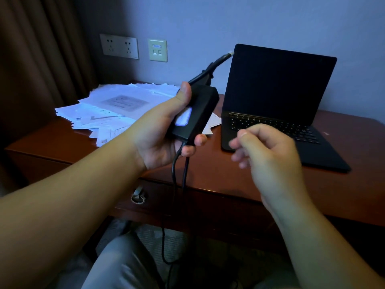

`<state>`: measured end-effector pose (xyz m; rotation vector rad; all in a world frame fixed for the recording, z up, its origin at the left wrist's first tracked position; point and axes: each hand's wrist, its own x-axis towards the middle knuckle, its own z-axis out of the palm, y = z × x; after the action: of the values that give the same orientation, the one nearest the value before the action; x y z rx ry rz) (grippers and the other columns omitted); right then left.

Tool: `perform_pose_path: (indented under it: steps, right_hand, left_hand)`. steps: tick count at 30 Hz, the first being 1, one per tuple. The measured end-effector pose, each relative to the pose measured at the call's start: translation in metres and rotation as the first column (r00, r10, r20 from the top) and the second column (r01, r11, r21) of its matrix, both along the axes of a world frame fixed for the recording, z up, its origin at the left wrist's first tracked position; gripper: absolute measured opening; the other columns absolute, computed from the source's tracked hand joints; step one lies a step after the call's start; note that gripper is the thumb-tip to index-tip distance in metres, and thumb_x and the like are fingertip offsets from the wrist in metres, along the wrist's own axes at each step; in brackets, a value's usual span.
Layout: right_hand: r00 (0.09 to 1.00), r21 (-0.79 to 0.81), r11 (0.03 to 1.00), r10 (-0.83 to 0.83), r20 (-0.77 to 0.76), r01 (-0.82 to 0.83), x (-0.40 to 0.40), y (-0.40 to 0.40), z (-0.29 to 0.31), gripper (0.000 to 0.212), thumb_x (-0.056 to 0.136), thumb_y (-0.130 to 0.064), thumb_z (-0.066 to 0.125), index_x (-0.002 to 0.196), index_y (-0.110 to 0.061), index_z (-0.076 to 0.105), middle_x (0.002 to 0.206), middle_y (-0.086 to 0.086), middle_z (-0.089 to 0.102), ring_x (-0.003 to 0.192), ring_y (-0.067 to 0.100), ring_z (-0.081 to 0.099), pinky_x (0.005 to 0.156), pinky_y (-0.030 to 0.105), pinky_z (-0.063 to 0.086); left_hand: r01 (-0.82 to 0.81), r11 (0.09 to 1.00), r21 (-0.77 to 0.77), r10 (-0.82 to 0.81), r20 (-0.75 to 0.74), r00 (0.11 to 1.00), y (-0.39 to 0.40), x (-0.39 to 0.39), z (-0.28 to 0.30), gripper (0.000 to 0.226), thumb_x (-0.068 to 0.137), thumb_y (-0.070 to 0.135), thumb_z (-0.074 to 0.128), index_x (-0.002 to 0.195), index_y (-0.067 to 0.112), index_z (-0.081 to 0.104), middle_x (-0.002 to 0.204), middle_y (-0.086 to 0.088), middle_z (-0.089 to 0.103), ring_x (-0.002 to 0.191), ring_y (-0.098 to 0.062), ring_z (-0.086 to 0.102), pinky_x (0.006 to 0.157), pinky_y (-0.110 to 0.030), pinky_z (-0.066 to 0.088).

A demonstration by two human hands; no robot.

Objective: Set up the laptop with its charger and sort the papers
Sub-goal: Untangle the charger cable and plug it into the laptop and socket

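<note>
head view is showing the left hand (164, 130) gripping the black charger brick (196, 113) above the tabletop (208, 163), between the scattered papers (112, 107) and the opened laptop (277, 101). the right hand (268, 149) is hovering loosely curled, gripping nothing. two cables (179, 174) are dangling below the desk edge; they are likely risking a snag there, or dragging sheets off if the brick is swinging toward the wall sockets (119, 46).
</note>
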<state>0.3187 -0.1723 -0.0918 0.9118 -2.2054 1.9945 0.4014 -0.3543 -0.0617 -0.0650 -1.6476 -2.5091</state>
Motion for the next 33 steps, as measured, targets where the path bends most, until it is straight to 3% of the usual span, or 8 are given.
perform_pose_path:
  steps: [4,9,13,17,22,27,30,33]
  right_hand:
    - [0.914,-0.047,0.971,0.236,0.33,-0.234,0.003,-0.019,-0.003,0.028,0.088,-0.041,0.058,0.107,-0.029,0.073,0.101,0.001,0.077,0.097,0.019,0.073,0.082,0.038,0.052]
    - [0.634,-0.356,0.845,0.534,0.559,-0.399,0.009,-0.033,0.003,0.036,0.104,-0.039,0.046,0.104,-0.015,0.072,0.057,0.0,0.054,0.053,0.024,0.067,0.069,0.04,0.057]
    - [0.661,-0.315,0.875,0.484,0.574,-0.367,0.004,-0.037,-0.003,0.038,0.108,-0.027,0.038,0.118,-0.002,0.065,0.066,0.002,0.063,0.045,0.012,0.058,0.06,0.036,0.034]
    - [0.666,-0.328,0.887,0.461,0.587,-0.325,0.005,-0.034,-0.005,0.037,0.105,-0.018,0.038,0.127,0.004,0.058,0.087,0.015,0.068,0.044,0.017,0.058,0.045,0.028,0.039]
    - [0.666,-0.363,0.859,0.509,0.545,-0.36,0.005,-0.029,-0.006,0.05,0.088,-0.032,0.049,0.121,0.0,0.069,0.109,0.04,0.065,0.062,0.039,0.062,0.063,0.051,0.048]
    - [0.712,-0.352,0.893,0.44,0.547,-0.281,0.001,-0.027,-0.012,0.043,0.099,-0.025,0.038,0.1,-0.012,0.079,0.094,0.022,0.074,0.062,0.03,0.067,0.042,0.027,0.042]
    - [0.744,-0.373,0.896,0.416,0.522,-0.239,-0.003,-0.029,-0.015,0.037,0.088,-0.005,0.046,0.115,0.008,0.067,0.096,0.031,0.064,0.066,0.036,0.057,0.049,0.03,0.04]
    - [0.751,-0.38,0.896,0.411,0.517,-0.229,-0.004,-0.027,-0.013,0.032,0.072,-0.003,0.051,0.097,0.001,0.071,0.089,0.026,0.067,0.066,0.031,0.056,0.049,0.028,0.037]
  left_hand:
    - [0.083,0.996,0.019,-0.084,0.011,0.996,0.011,-0.001,-0.005,0.05,0.087,0.061,0.05,0.101,0.024,0.08,0.085,-0.003,0.066,0.055,-0.017,0.058,0.037,-0.02,0.04]
    - [0.196,0.98,0.043,-0.197,0.017,0.98,0.021,-0.003,-0.006,0.061,0.086,0.063,0.05,0.12,0.013,0.058,0.082,-0.009,0.059,0.055,-0.016,0.057,0.039,-0.021,0.038]
    - [0.227,0.973,0.043,-0.228,0.045,0.973,0.021,0.001,-0.007,0.058,0.08,0.06,0.061,0.116,0.014,0.065,0.086,-0.01,0.063,0.053,-0.019,0.059,0.041,-0.021,0.039]
    - [0.209,0.978,0.01,-0.209,0.105,0.972,0.02,0.007,-0.01,0.058,0.081,0.056,0.063,0.118,0.012,0.07,0.09,-0.014,0.066,0.058,-0.027,0.057,0.035,-0.02,0.042]
    - [0.18,0.971,-0.158,-0.161,0.126,0.979,0.024,0.011,-0.009,0.044,0.093,0.034,0.058,0.13,0.01,0.057,0.09,-0.021,0.062,0.057,-0.028,0.061,0.038,-0.023,0.044]
    - [-0.019,0.95,-0.312,0.075,0.167,0.983,0.031,0.014,-0.012,0.046,0.097,0.027,0.071,0.136,0.024,0.048,0.083,-0.008,0.075,0.052,-0.028,0.066,0.04,-0.025,0.045]
    - [-0.118,0.936,-0.332,0.185,0.18,0.966,0.028,0.013,-0.02,0.035,0.099,0.029,0.065,0.126,0.009,0.054,0.073,-0.014,0.073,0.052,-0.023,0.064,0.039,-0.022,0.04]
    - [-0.092,0.94,-0.329,0.166,0.204,0.965,0.021,0.014,-0.026,0.027,0.102,0.03,0.057,0.112,0.005,0.063,0.069,-0.011,0.072,0.052,-0.017,0.064,0.038,-0.018,0.032]
